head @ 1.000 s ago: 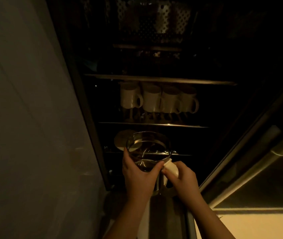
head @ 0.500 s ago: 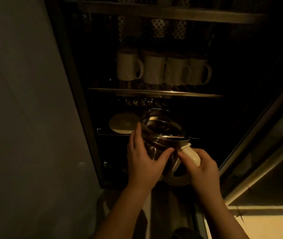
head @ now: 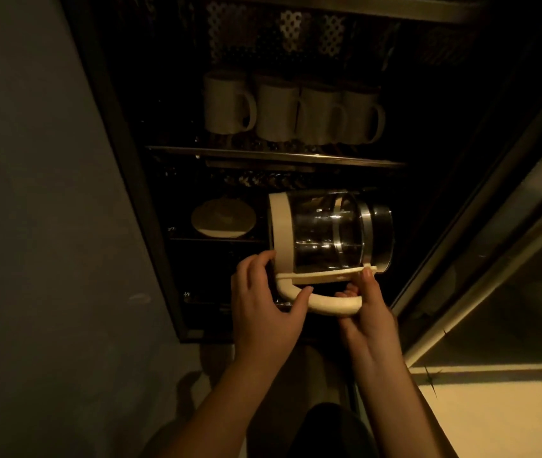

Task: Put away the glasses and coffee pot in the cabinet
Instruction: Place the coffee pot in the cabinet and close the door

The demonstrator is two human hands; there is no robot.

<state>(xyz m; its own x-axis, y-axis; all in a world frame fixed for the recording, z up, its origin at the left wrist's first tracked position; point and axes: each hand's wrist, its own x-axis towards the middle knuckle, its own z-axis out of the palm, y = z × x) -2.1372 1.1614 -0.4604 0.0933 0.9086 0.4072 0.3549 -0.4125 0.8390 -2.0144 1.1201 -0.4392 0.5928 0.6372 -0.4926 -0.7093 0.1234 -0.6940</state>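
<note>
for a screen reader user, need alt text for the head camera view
Two hands hold a glass coffee pot on its side at a dark open cabinet: the left hand and the right hand grip its cream handle. Four pale mugs line the shelf above, and a round plate sits left of the pot.

The cabinet is very dark, so its back and low shelves cannot be seen. Its top is cut off by the picture's edge. The right hand hides the end of the coffee pot handle. Things above the mugs are too dim to tell.
</note>
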